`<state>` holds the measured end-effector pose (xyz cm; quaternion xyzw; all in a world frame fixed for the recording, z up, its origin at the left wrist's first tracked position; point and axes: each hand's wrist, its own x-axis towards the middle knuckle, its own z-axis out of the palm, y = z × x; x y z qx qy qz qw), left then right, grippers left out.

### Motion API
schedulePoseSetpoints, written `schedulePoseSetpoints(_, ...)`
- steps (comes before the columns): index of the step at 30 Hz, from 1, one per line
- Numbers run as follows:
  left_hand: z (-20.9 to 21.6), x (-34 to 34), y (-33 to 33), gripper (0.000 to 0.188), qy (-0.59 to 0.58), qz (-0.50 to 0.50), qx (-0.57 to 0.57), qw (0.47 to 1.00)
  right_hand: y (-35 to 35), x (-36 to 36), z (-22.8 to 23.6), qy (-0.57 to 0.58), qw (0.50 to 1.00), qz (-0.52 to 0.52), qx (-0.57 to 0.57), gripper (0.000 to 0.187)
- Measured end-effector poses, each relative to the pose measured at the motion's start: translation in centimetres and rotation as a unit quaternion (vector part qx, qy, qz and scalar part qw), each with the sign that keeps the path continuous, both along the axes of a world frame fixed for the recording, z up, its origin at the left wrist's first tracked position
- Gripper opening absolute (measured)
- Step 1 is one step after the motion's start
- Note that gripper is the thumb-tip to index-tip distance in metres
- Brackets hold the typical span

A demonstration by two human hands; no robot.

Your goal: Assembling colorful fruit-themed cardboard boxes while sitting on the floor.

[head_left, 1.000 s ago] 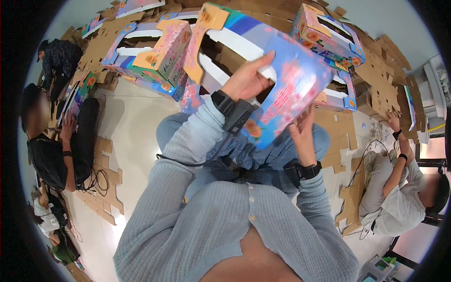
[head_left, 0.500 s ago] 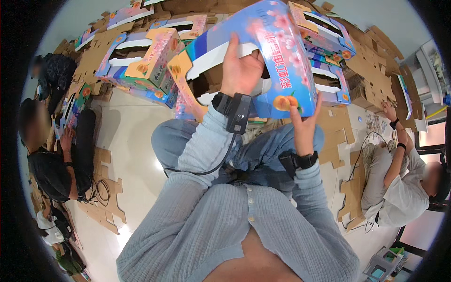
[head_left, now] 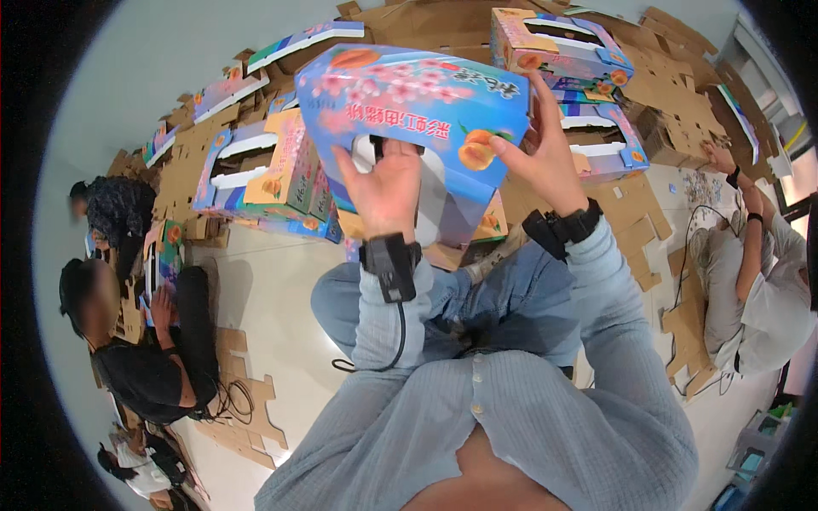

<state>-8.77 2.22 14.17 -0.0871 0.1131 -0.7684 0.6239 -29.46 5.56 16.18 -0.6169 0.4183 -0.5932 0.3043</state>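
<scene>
A blue cardboard fruit box [head_left: 400,102], printed with pink blossoms and orange peaches, is held up and tilted in front of me. My left hand [head_left: 383,192] has its palm up. Its fingers reach into the opening in the box, and the thumb lies along the printed panel's edge. At the box's right end, my right hand [head_left: 550,153] grips the corner, thumb on the printed panel beside the peach picture. The fingers behind that corner are partly hidden. White inner flaps show around the opening, below my left hand.
Similar printed boxes [head_left: 247,170] stand at left, with more stacked boxes [head_left: 562,51] at the far right. Flat brown cardboard [head_left: 618,221] lies on the floor. A person in black [head_left: 141,366] sits at left, another in a white top [head_left: 767,328] at right.
The box has turned so its blossom panel now lies across the top, with its opening toward me. My left hand has moved left and lower; my right hand has risen along the box's right end.
</scene>
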Motion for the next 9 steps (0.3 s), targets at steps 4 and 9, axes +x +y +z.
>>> schedulePoseSetpoints(4, 0.7, -0.3, 2.0, 0.056, 0.005, -0.009, 0.045, 0.999, -1.5, -0.3, 1.2, 0.056, 0.998, 0.025, -0.015, 0.094)
schedulePoseSetpoints(9, 0.1, -1.2, 5.4, 0.08, -0.379, -0.016, 0.015, 0.925, -2.5, -0.7, 0.7, 0.082, 0.995, 0.053, -0.006, 0.093)
